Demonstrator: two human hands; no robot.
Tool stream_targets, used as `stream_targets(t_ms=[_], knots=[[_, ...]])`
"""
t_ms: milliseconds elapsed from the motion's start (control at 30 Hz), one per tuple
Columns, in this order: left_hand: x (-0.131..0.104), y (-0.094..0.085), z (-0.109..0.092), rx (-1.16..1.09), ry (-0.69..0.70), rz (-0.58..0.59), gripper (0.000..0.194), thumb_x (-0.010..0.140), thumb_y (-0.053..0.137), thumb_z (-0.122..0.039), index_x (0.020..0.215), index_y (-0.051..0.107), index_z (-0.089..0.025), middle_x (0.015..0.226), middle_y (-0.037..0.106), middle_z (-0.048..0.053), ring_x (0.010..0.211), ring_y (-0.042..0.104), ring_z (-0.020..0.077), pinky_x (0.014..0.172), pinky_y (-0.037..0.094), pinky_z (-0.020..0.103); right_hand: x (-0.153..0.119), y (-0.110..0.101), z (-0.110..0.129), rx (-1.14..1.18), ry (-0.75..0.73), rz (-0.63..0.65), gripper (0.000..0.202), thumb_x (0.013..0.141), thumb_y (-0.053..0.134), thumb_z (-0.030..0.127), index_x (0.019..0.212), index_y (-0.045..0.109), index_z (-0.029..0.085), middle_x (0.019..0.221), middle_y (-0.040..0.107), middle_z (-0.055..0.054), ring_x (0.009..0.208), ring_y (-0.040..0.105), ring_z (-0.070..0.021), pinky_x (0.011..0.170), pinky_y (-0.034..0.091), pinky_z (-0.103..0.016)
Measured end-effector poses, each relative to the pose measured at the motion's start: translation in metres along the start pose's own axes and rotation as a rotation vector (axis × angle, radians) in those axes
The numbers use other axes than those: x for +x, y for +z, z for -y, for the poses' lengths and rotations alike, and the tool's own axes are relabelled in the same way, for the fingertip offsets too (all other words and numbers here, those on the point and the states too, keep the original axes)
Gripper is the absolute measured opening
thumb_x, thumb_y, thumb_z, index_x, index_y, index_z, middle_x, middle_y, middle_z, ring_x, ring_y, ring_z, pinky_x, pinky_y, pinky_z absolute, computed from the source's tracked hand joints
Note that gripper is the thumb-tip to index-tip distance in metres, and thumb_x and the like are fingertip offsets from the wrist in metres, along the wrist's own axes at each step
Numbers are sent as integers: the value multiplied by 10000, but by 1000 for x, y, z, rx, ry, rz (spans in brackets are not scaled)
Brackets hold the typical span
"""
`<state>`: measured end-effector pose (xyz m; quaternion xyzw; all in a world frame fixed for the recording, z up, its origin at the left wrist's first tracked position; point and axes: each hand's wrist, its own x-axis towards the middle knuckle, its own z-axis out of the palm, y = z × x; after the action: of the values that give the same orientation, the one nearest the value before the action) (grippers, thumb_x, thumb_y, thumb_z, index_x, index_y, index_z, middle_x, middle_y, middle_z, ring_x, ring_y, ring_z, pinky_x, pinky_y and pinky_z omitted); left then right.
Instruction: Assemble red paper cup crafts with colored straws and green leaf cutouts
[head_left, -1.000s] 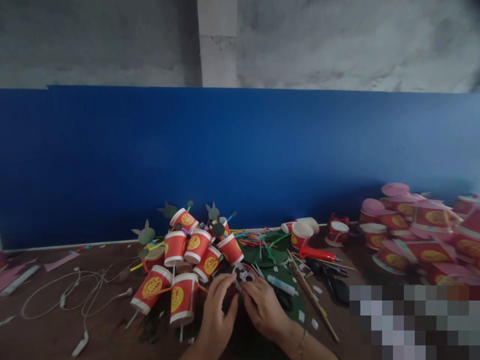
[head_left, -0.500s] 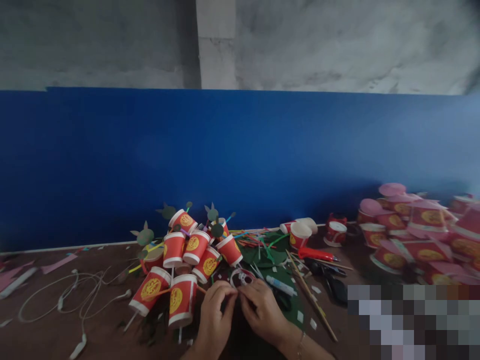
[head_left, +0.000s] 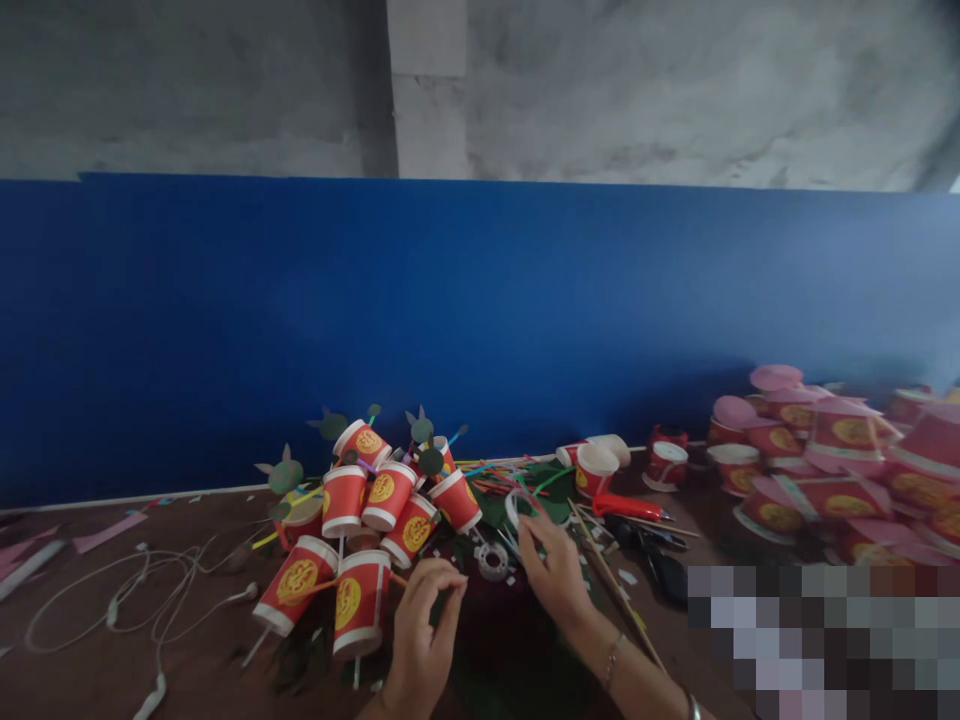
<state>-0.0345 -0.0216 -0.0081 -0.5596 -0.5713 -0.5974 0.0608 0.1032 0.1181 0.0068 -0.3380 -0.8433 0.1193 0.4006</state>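
My left hand is closed in a pinch beside the red paper cups; anything between its fingertips is too small to make out. Farther right, my right hand has its fingertips at a whitish ring, above dark green material. Between the two hands lies a clear tape-like reel on the table. A stack of red cups with yellow emblems, sticks and green rabbit-like heads stands left of my left hand.
White earphones lie at the left. Colored strips, upright white-rimmed cups, a red tool, wooden sticks and black scissors are at centre right. Pink-topped cups pile up at far right. A blue panel stands behind.
My hands have moved apart. My right hand has gone right and forward to the whitish ring, while my left hand stays near the cups. The reel between them is now uncovered.
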Motion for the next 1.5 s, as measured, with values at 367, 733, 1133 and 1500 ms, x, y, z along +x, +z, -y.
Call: stream_targets(t_ms=[367,733,1133,1500], knots=[[0,6,3,27,-247,41,150,842,567,-307,771,652,-206,733,695,19,695,657,164,671,527,242,18,-28,-1,-388,-16,235,126,821,523,149,823,647,173,915,655,-96,915,547,-240,793,328,-336],[0,6,8,-56,-373,22,316,820,577,-346,1089,578,-181,759,690,33,718,662,186,748,539,318,-9,-8,40,-323,-371,660,157,824,532,231,811,666,150,920,653,-84,968,501,-230,847,280,-374],[2,6,9,-47,-397,-17,271,831,554,-375,1005,560,-167,833,673,79,782,654,222,729,527,348,-17,11,30,-292,-409,411,172,782,517,85,687,634,168,732,640,-70,817,531,-210,731,310,-364],[-1,6,3,-102,-321,38,241,858,520,-307,1057,534,-172,836,642,58,809,631,196,776,513,332,-12,9,40,550,29,239,161,788,499,178,652,584,179,713,603,-29,698,564,-167,655,437,-266]])
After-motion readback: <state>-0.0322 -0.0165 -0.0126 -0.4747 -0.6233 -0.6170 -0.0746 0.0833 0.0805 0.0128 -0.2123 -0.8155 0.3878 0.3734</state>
